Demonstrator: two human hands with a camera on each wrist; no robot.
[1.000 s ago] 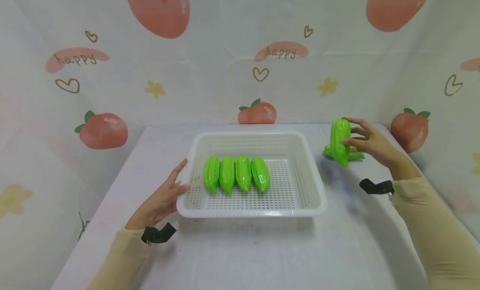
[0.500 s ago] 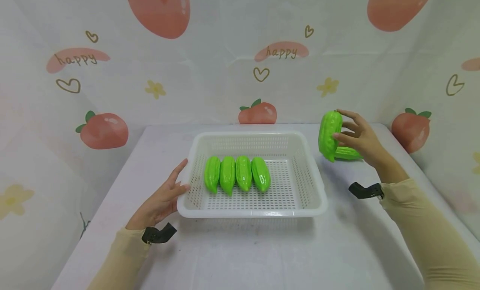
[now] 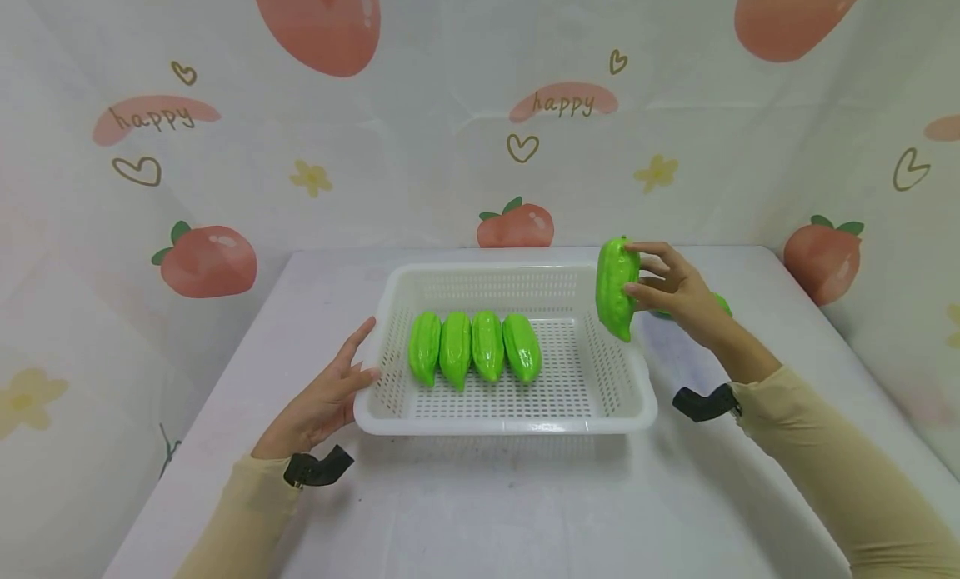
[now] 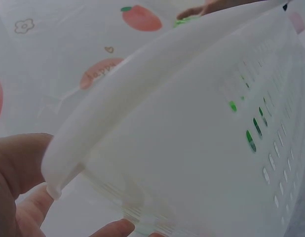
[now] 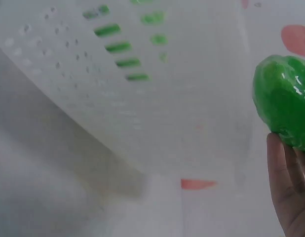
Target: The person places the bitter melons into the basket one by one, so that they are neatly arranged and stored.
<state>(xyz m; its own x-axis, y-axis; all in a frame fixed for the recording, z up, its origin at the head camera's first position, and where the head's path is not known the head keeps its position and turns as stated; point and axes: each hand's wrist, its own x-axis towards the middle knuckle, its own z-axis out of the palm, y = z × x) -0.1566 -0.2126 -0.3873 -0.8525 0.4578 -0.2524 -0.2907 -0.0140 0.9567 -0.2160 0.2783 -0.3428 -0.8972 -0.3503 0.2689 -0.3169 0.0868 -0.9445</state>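
Note:
In the head view my right hand [image 3: 675, 291] holds a glossy green bitter melon [image 3: 617, 287] between thumb and fingers, upright with its pointed tip down, over the basket's right rim. The right wrist view shows that bitter melon [image 5: 285, 101] at the right edge, fingers against it. A white perforated plastic basket [image 3: 504, 426] stands mid-table. Inside, several bitter melons [image 3: 487, 346] lie side by side in a row toward the left. My left hand [image 3: 318, 404] holds the basket's left rim; in the left wrist view its fingers are at the rim [image 4: 68, 153].
Behind the right hand, green bitter melon [image 3: 722, 304] lies on the table, mostly hidden; I cannot tell whether it is one or two. A white cloth covers the table [image 3: 480, 504]. A printed curtain [image 3: 420, 146] rises along the back and sides.
My right hand has carried the bitter melon leftward from the table's right side to the basket's right rim, rising and then lowering. The left hand and basket have stayed put.

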